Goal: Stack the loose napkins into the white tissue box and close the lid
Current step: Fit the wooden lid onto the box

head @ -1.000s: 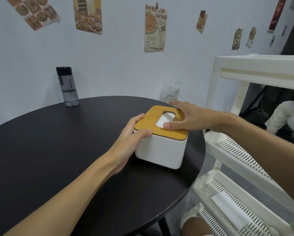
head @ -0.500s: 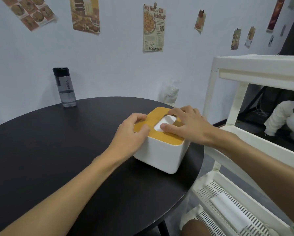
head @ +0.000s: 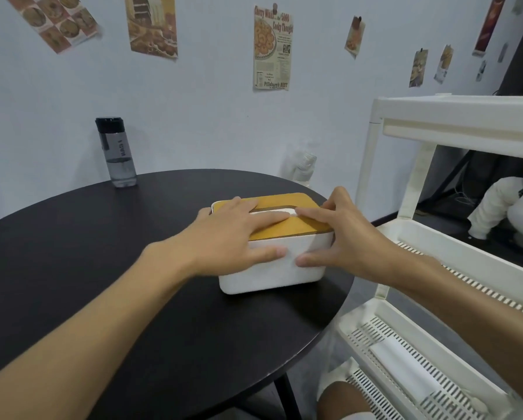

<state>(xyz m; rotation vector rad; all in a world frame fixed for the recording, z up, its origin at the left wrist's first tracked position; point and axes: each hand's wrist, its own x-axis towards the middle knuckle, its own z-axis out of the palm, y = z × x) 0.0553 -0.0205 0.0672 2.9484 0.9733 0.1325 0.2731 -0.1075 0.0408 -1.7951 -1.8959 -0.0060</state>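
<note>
The box (head: 272, 275) is set on the black table (head: 102, 268), near its right edge, with the wooden lid (head: 287, 201) laid on top. The left hand (head: 224, 237) is spread flat over the near left part of the lid, fingers straight and pressing down, the thumb laid against the white front wall; nothing is clasped by it. The right hand (head: 342, 237) is placed likewise at the right end, fingers resting on the lid and thumb on the front wall, so both hands are judged open and pressing rather than gripping. The only napkin (head: 274, 211) material seen is a white strip in the lid's slot, between the two sets of fingertips, so the stacking is taken to be done. A thin dark line is seen under the lid's front edge at the right; whether the lid is fully seated cannot be told. What is left is judged to be a last press on that side and the hands being lifted away. A bottle (head: 116, 153) is stood well apart at the far side, and a white rack (head: 436, 122) beside the table.
</note>
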